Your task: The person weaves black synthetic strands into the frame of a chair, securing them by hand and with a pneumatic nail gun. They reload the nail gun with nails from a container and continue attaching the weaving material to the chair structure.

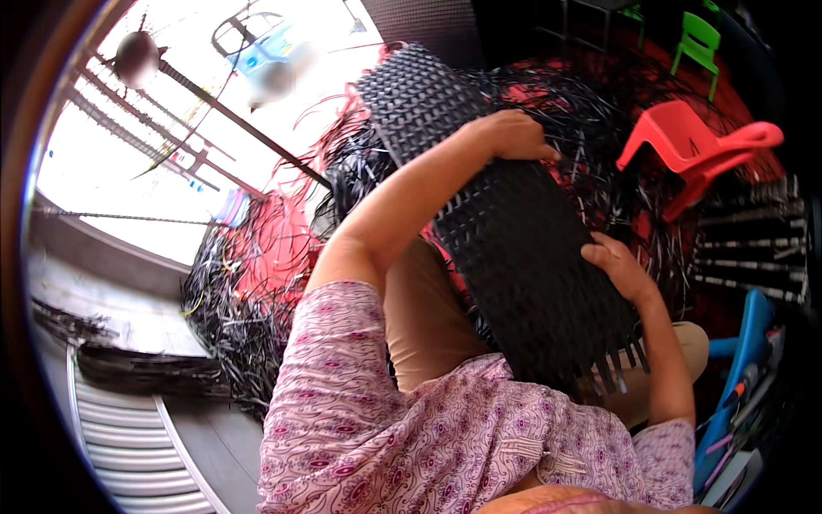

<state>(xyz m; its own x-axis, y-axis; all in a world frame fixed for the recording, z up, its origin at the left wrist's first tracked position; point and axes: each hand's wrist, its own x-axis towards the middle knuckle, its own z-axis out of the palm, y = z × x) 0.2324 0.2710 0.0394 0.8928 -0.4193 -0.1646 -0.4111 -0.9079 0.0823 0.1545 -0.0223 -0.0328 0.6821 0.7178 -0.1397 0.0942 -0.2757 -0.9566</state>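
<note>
A red floor (274, 248) strewn with loose black and red plastic strips (231, 325) fills the background, with bright daylight beyond a low ledge at the left. A red plastic chair (693, 146) lies tipped at the right, a green chair (698, 38) stands farther back, and a blue one (749, 330) sits at the right edge. A long black woven panel (505, 223) lies slanted across the person's lap. The left hand (514, 135) curls over its upper edge, fingers closed on the weave. The right hand (618, 270) grips the panel's right side near the lower end, where 4 or so unwoven strip ends (612, 368) hang free.
</note>
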